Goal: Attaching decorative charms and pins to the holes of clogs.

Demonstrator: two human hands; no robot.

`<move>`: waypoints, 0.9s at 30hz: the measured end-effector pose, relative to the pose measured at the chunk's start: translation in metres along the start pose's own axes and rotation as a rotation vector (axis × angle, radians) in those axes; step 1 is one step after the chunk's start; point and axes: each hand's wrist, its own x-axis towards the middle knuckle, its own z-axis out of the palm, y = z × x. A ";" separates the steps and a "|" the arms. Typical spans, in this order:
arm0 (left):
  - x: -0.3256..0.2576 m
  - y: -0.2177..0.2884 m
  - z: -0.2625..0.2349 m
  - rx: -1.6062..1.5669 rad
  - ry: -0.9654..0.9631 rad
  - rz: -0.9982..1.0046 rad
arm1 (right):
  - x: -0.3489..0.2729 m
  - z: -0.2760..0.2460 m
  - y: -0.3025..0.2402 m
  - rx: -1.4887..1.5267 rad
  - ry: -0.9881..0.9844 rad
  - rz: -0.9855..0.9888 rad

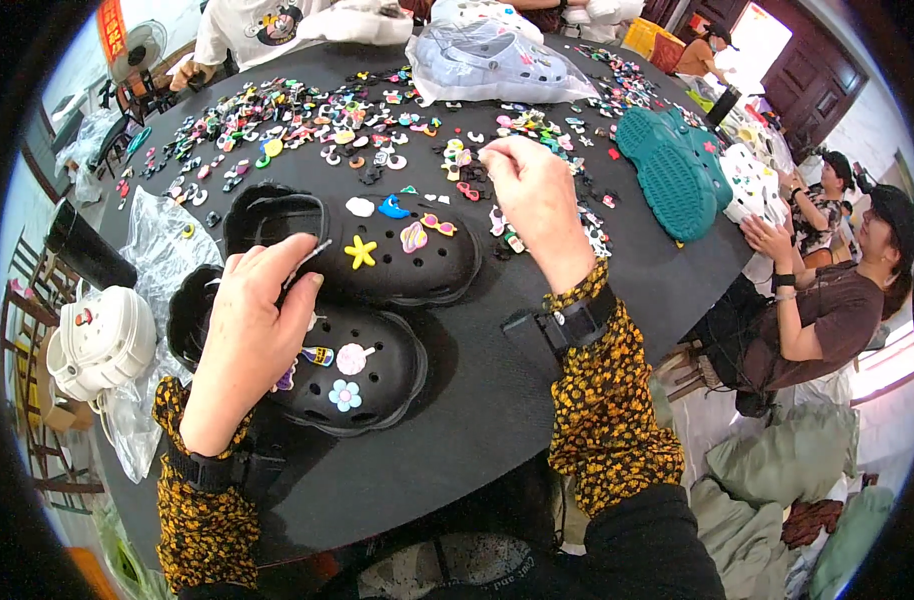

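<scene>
Two black clogs lie side by side on the dark table. On the far clog (377,275) sit several charms: a yellow starfish (360,252), pink-and-yellow sunglasses (439,225), a pink flip-flop, a blue piece and a white cloud shape. The near clog (387,345) carries a blue flower (345,395), a pink round charm (354,359) and others partly behind my hand. My left hand (252,335) reaches over the near clog, its curved fingers and thumb closed on the far clog's rim. Above scattered charms (457,158), my right hand (537,195) is closed in a pinch; its fingertips hide whatever they hold.
Loose charms (287,110) spread across the table's far half. A bagged clog (497,60) lies at the back, teal clogs (667,170) at the right. Left are a white clog (107,340), clear plastic (162,245) and a black cylinder (89,245). Other people work around the table.
</scene>
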 end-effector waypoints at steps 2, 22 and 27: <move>0.001 0.007 0.001 -0.048 0.052 -0.088 | 0.000 -0.001 0.017 -0.053 0.013 0.004; 0.002 0.001 -0.002 0.010 -0.055 0.043 | -0.007 0.005 0.039 -0.513 -0.452 0.112; 0.001 0.002 -0.004 0.011 -0.038 0.043 | -0.008 0.009 0.046 -0.523 -0.387 0.046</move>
